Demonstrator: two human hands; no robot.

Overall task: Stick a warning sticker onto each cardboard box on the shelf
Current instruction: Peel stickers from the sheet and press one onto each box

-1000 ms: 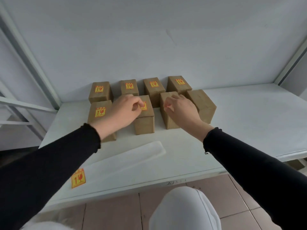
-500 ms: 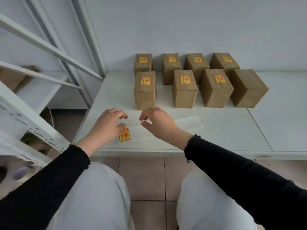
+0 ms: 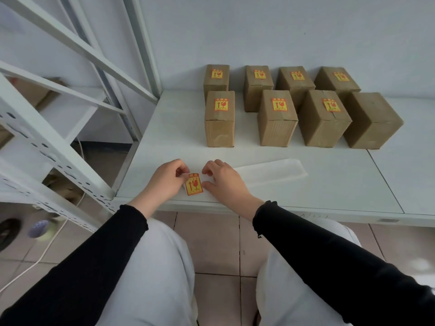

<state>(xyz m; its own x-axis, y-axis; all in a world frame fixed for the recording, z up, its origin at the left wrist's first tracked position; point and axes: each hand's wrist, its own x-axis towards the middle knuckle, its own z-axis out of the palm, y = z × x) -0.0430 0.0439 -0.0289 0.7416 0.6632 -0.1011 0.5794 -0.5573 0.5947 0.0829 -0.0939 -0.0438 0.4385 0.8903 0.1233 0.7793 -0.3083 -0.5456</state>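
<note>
**boxfan22:** ok what's the layout, left to right?

**shelf_guy:** far left is a white metal rack frame (image 3: 58, 118). Then the white shelf (image 3: 329, 180). The left hand (image 3: 166, 181) sits near the shelf's front edge, fingers curled, thumb and fingertips pinching the left edge of a yellow-and-red warning sticker (image 3: 194, 184). The sticker lies at the left end of a long white backing strip (image 3: 270, 172). The right hand (image 3: 222, 180) is just beside it on the other side, fingers bent, tips down on the strip right by the sticker. Can't tell if it's actually gripping anything, looks more like pressing.

**boxfan22:** and the boxes?

**shelf_guy:** eight cardboard boxes in two rows of four toward the back wall, well apart from the hands. Seven have a sticker on top. The front-right box (image 3: 372, 118) has a bare top.
</note>
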